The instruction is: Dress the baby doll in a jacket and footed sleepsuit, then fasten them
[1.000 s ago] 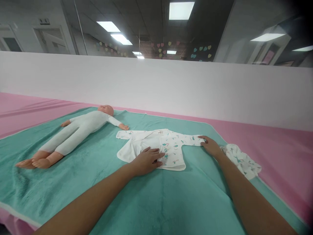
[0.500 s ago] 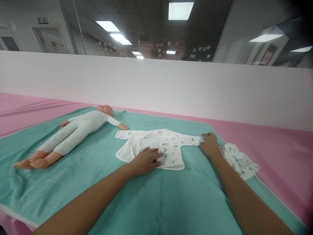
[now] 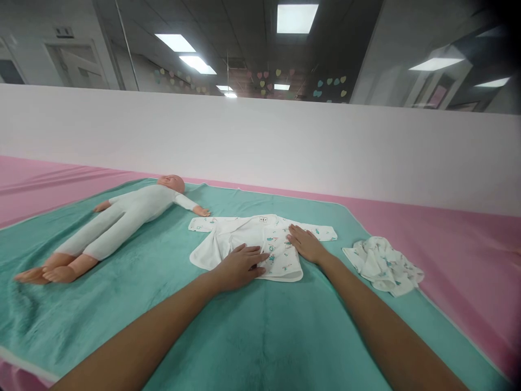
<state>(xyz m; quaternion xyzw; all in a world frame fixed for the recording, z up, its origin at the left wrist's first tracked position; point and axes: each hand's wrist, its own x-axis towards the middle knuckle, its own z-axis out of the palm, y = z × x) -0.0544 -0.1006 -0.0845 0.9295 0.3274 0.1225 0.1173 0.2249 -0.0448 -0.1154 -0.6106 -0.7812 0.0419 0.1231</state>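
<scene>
A white baby shirt point(image 3: 280, 252) with small green prints lies spread on a green towel point(image 3: 260, 336), its sleeves stretched out to both sides. One front panel is folded open on the left, showing the plain inside and a label near the neck. My left hand point(image 3: 240, 266) rests flat on the lower middle of the shirt, fingers stretched out. On the shirt's right side, near where the sleeve starts, my right hand point(image 3: 307, 243) lies flat with its fingers extended. Neither hand grips the cloth.
A baby doll point(image 3: 134, 214) in a white suit lies on its back at the left, one hand near the shirt's left sleeve. At the right is a crumpled printed white garment point(image 3: 385, 266). Pink cloth point(image 3: 459, 250) surrounds the towel, and a white wall point(image 3: 260, 144) rises behind.
My right hand has moved left from the end of the right sleeve onto the shirt's body. My left hand stays in place. More of the crumpled garment now shows.
</scene>
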